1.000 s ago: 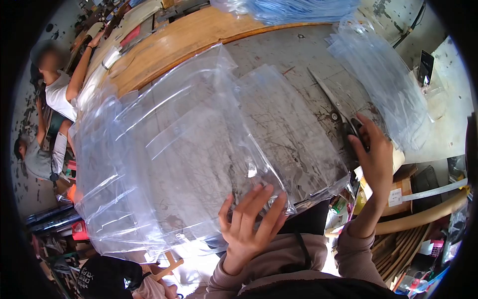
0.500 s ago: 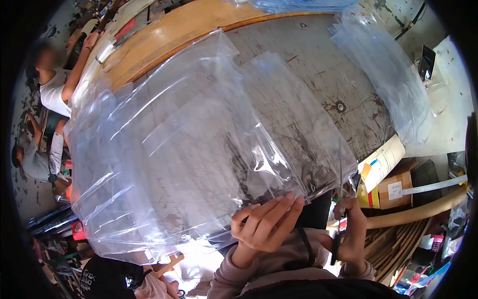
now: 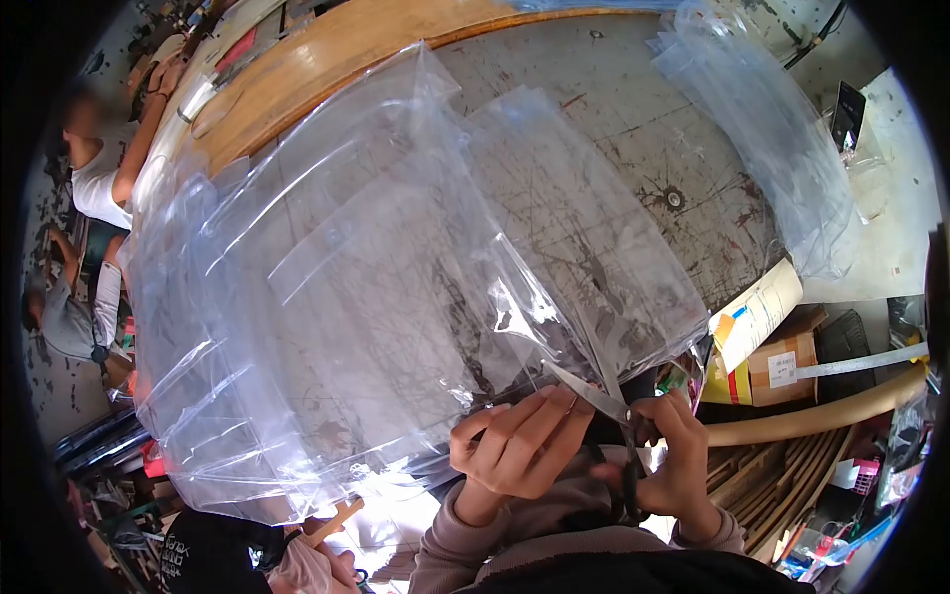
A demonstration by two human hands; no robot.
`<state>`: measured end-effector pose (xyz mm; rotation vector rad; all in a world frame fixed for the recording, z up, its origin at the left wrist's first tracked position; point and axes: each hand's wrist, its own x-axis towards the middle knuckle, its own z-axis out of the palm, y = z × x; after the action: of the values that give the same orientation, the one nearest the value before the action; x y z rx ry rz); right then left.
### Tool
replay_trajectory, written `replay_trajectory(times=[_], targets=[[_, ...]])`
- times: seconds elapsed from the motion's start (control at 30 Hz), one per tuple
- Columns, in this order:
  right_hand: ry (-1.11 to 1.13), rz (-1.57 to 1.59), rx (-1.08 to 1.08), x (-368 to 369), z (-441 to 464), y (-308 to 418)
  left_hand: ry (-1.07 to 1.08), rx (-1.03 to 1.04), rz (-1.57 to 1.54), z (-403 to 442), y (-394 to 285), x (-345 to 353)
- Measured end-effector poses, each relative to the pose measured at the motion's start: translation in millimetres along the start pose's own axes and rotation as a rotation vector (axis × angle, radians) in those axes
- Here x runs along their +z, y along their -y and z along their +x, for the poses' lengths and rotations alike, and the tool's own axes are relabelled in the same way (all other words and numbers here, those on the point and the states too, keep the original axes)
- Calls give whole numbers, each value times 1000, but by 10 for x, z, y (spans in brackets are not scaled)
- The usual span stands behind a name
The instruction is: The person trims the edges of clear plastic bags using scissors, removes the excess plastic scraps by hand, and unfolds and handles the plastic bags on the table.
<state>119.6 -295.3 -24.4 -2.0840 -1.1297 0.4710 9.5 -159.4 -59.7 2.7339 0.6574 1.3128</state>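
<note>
My left hand (image 3: 520,441) pinches the near edge of a clear plastic sheet (image 3: 396,247), fingers bent over it. In my right hand (image 3: 681,455) is a pair of scissors (image 3: 596,396), with its handles in my fingers. The blades are spread apart and point left, reaching the sheet's edge close to my left fingertips. Whether the plastic lies between the blades I cannot tell. Several clear sheets overlap across the worktable (image 3: 633,129), and a narrower clear piece (image 3: 584,218) lies right of the large one.
More clear plastic (image 3: 762,139) is heaped at the far right. A phone (image 3: 847,117) stands beyond it. To the right are a cardboard box (image 3: 787,371) and a long tan roll (image 3: 821,408). Other people (image 3: 99,178) are at the left, and one person (image 3: 213,549) sits at the lower left.
The scissors have swung from upright to pointing left, and their blades have come to the sheet's edge beside my left hand. My right hand has shifted slightly left. My left hand keeps its grip.
</note>
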Motion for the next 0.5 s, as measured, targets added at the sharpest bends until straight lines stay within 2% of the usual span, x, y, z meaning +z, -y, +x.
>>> replay_trajectory(times=[0.03, 0.1, 0.13, 0.2, 0.5], targets=[[2, 0, 1, -25, 13, -13, 2, -1, 0, 9, -2, 4], [222, 285, 203, -83, 25, -37, -21, 0, 10, 52, -10, 14], [223, 285, 204, -83, 22, -75, -20, -2, 9, 77, -12, 11], [316, 709, 355, -61, 13, -163, 46, -28, 14, 125, -19, -6], [386, 884, 317, 1, 66, -203, 208, -31, -23, 171, -8, -60]])
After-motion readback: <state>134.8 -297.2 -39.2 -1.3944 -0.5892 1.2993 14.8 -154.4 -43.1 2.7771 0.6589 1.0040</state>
